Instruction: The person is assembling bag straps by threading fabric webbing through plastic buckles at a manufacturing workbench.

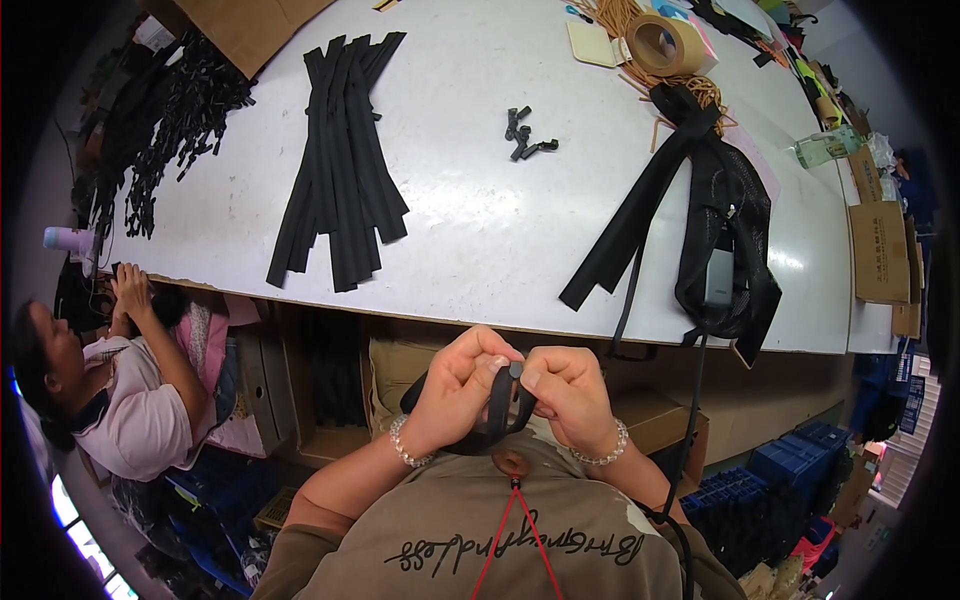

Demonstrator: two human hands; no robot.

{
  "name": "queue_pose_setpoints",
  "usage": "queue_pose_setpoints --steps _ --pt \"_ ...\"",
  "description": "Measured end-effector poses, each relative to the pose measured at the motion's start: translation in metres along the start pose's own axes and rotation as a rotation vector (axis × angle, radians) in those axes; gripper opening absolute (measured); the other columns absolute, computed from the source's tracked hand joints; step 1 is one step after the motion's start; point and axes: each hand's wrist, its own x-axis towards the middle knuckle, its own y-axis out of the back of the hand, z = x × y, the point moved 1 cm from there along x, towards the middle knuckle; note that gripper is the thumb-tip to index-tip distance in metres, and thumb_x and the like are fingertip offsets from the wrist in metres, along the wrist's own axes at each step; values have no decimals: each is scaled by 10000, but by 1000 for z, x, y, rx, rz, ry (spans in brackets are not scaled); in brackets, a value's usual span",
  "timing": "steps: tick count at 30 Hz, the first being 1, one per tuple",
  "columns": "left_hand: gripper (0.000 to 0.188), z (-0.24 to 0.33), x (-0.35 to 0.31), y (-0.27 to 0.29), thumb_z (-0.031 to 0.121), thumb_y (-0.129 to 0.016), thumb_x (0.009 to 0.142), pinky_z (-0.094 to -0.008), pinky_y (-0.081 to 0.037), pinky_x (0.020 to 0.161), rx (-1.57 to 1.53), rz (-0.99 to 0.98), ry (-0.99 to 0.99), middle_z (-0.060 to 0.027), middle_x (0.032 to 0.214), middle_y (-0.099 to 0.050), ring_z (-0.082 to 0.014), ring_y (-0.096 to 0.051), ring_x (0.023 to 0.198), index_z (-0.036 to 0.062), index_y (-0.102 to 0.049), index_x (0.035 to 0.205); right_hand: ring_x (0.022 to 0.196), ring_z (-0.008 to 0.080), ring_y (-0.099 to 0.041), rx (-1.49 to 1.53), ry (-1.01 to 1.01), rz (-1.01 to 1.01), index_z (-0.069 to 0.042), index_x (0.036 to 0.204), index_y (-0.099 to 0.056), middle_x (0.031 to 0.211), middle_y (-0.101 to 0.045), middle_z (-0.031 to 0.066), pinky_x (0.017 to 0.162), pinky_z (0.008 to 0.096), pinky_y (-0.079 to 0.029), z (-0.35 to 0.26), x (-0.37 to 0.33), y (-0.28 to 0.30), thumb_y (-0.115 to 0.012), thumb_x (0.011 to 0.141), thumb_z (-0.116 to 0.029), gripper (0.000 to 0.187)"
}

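Nearest: brown pendant [511,461] on a red cord at your chest. Just beyond, short of the bench [450,250] edge, your left hand [455,390] and right hand [572,392] nearly meet. Fingers of both are pinched on a black strap [497,405], which loops below and between them; a small dark end piece [516,369] shows at the top, between the thumbs. Cannot tell which fingers bear on that piece.

Bench, right side: black mesh item [745,190], a grey device [718,278] on it. Left side: overlapping black strips [345,160] in a loose fan. Centre, farther out: small black pieces [521,140], loosely clustered. Far right: roll of brown tape [690,45] among tan cords [612,15].
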Motion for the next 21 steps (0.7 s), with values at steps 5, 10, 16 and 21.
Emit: queue_pose_setpoints --steps 5,10,16,21 --pt "123 7 1 3 141 -450 939 -147 -333 451 52 -39 -19 12 720 -550 4 -419 512 28 -496 954 544 1 -335 11 3 -54 -34 697 -519 617 -443 -65 471 172 -259 1 -3 2 -516 881 -85 191" --pt "146 6 -1 7 163 -450 933 -138 -352 511 54 -31 -14 18 739 -538 -5 -449 577 35 -511 971 558 0 -339 -65 44 6 -30 743 -517 633 -435 -74 479 172 -272 7 -5 -1 -507 909 -116 188" --pt "263 11 -4 -1 16 -568 838 -208 -444 741 45 -3 -197 -56 957 -560 -82 -533 838 -4 -510 1094 565 -5 -339 -172 126 93 -20 785 -522 638 -434 -80 480 167 -279 7 -5 -2 -502 912 -110 158" --pt "272 6 -5 6 -51 -587 790 -222 -447 757 29 39 -77 -72 1046 -526 -95 -520 889 -8 -547 1056 571 -8 -346 -209 156 85 -13 813 -532 653 -447 -66 485 161 -279 3 -7 -6 -515 897 -78 108"
